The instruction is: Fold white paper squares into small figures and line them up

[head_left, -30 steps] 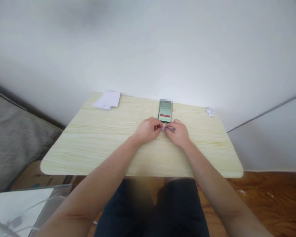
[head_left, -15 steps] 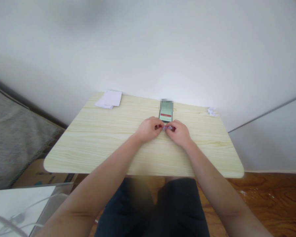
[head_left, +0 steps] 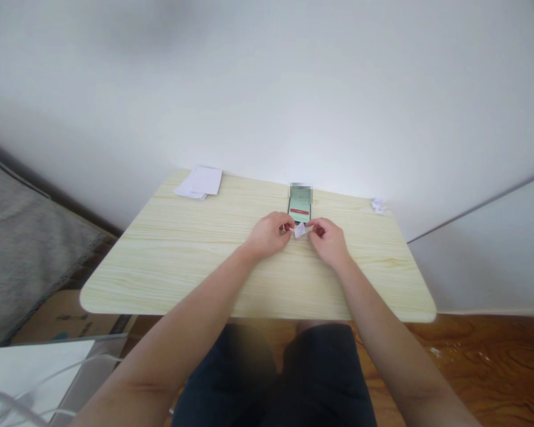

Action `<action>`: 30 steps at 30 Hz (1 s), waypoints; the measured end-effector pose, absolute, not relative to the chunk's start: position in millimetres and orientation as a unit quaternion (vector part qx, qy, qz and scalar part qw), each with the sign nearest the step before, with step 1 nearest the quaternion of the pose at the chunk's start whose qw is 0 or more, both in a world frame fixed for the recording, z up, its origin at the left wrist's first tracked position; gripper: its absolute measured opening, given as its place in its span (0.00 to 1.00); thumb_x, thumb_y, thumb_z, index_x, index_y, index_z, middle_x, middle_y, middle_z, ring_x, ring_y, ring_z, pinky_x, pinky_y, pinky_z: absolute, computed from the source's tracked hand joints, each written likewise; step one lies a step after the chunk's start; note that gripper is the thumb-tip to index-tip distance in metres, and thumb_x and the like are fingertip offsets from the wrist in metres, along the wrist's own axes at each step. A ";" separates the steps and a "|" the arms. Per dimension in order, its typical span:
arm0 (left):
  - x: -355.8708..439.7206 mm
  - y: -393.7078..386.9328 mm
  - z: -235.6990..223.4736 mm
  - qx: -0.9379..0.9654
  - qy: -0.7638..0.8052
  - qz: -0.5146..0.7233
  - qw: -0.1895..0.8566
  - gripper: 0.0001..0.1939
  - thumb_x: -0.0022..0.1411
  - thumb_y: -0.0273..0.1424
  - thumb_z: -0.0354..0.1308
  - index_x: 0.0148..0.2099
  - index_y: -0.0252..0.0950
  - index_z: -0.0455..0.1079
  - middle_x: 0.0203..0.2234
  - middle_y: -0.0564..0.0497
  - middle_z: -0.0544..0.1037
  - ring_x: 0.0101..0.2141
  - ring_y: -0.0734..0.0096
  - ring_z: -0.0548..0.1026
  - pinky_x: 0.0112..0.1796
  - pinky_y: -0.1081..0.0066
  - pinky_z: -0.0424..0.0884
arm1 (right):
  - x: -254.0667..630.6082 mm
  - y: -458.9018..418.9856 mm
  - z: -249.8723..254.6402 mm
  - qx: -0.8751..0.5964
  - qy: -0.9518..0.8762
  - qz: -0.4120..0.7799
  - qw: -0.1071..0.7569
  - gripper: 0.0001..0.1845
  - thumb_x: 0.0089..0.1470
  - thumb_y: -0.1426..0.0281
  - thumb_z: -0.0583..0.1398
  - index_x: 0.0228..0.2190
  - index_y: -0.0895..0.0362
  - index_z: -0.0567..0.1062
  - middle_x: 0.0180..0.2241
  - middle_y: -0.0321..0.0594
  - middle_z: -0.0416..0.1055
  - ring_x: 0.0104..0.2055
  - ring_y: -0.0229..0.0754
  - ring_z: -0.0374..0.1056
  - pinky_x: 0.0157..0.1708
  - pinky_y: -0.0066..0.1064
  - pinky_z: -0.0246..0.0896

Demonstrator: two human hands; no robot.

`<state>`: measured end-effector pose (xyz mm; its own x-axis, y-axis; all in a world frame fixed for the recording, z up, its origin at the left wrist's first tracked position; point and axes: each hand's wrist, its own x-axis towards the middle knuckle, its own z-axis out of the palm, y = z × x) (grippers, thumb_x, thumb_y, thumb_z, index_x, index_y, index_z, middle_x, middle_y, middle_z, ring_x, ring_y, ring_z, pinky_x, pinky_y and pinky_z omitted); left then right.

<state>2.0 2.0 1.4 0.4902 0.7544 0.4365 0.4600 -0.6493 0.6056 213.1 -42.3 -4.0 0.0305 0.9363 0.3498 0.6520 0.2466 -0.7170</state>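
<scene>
My left hand (head_left: 269, 234) and my right hand (head_left: 330, 238) meet over the middle of a pale wooden table (head_left: 182, 255). Both pinch a small folded piece of white paper (head_left: 299, 230) between their fingertips, just above the tabletop. Right behind the paper lies a phone (head_left: 299, 206) with a lit greenish screen and a red bar.
A small stack of white paper sheets (head_left: 199, 181) lies at the table's far left corner. A crumpled white scrap (head_left: 378, 205) sits at the far right edge. A white wall stands behind the table. A grey cushion (head_left: 22, 249) is at left, and white cables (head_left: 35, 391) at lower left.
The paper piece shows more plainly between my fingertips, which have parted slightly. The camera view has shifted a little.
</scene>
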 end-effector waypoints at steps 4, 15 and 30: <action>2.3 0.9 2.3 0.838 0.361 0.348 0.216 0.13 0.54 0.22 0.57 0.41 0.39 0.76 0.33 0.51 0.78 0.36 0.66 0.74 0.41 0.67 0.72 | 212.5 -38.5 0.6 -0.582 -0.698 0.150 0.388 0.15 0.55 0.73 0.60 0.41 0.50 0.83 0.38 0.38 0.73 0.31 0.40 0.68 0.38 0.34 0.65; -0.5 6.2 0.7 0.815 0.404 0.356 0.214 0.17 0.55 0.22 0.54 0.45 0.39 0.77 0.34 0.49 0.78 0.36 0.65 0.75 0.39 0.67 0.73 | 211.5 -44.2 3.2 -0.615 -0.678 0.139 0.376 0.10 0.58 0.67 0.60 0.39 0.54 0.80 0.35 0.39 0.77 0.32 0.41 0.70 0.37 0.33 0.66; 1.0 3.6 0.7 0.834 0.373 0.343 0.219 0.14 0.54 0.24 0.57 0.40 0.40 0.80 0.33 0.51 0.81 0.36 0.65 0.76 0.42 0.66 0.74 | 208.5 -30.3 5.1 -0.668 -0.631 0.184 0.350 0.07 0.53 0.66 0.63 0.34 0.51 0.82 0.32 0.37 0.81 0.33 0.43 0.75 0.35 0.34 0.66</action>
<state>1.0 3.6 0.7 0.4868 0.7723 0.4082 0.4714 -0.6257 0.6215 208.5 -30.3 5.1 0.1368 0.9708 0.1969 0.7134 0.0413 -0.6995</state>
